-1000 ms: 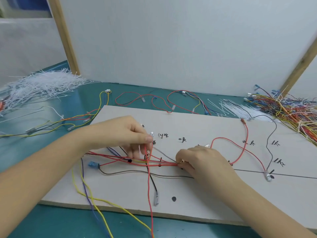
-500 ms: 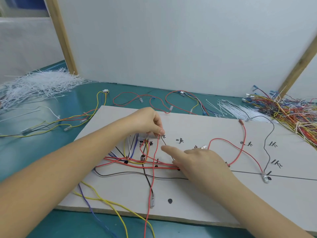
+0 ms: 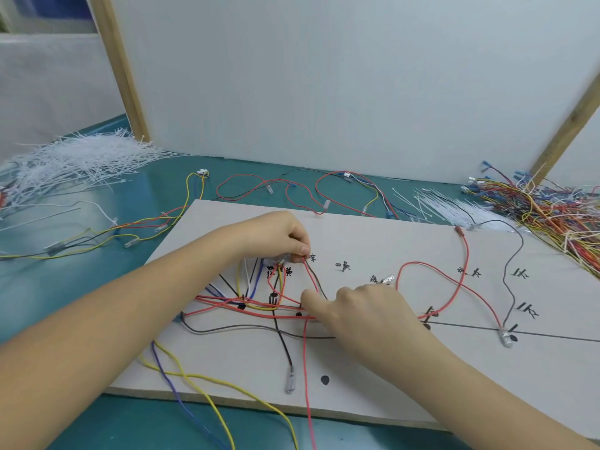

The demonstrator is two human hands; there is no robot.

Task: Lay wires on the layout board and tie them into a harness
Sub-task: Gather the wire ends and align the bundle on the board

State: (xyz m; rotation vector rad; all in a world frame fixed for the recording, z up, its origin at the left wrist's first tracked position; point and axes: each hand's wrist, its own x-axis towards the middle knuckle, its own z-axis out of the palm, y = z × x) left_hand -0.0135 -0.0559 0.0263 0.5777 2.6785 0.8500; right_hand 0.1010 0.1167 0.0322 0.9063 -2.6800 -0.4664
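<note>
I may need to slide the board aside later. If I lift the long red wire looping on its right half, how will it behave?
Probably floppy: the red wire lies in loose curves on the layout board, so it would likely sag and lose its shape. Likely light, being thin. Its clear end connector might dangle and snag the grey wire that ends beside it.

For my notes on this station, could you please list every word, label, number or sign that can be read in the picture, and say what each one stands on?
Handwritten black characters on the layout board, in a row near the left hand and right hand: too blurred to read.
Further black handwritten marks toward the board's right end: not legible.
Black dots and a drawn line on the board: marks, not text.
No brand, number or printed label shows anywhere else.
</note>
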